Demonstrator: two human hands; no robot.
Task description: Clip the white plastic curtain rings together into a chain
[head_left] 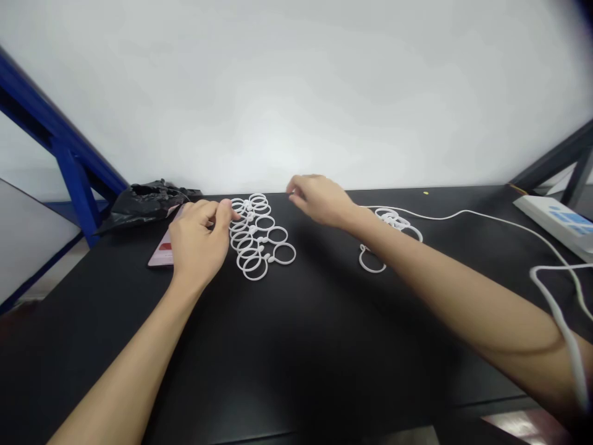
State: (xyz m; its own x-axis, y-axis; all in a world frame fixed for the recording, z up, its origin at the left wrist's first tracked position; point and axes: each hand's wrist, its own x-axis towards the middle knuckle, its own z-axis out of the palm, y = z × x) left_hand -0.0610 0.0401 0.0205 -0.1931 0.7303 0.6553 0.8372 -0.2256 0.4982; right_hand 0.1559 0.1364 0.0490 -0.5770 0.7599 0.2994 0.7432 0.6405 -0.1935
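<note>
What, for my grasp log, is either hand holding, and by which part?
It cannot be told: the left hand is at the edge of the rings, the right hand is over the table, and no held thing shows clearly in either.

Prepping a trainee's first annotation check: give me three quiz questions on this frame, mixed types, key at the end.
1. Multiple choice. Which is nearest the left hand's fingertips?
A) the white cable
B) the larger group of white rings
C) the blue-labelled box

2. True or false. The right hand is touching the blue-labelled box.

3. Fill in the blank. The crumpled black plastic lies at the far ____ of the black table as pictured.

Key:
1. B
2. False; it is to the right of the larger group of white rings.
3. left
</note>
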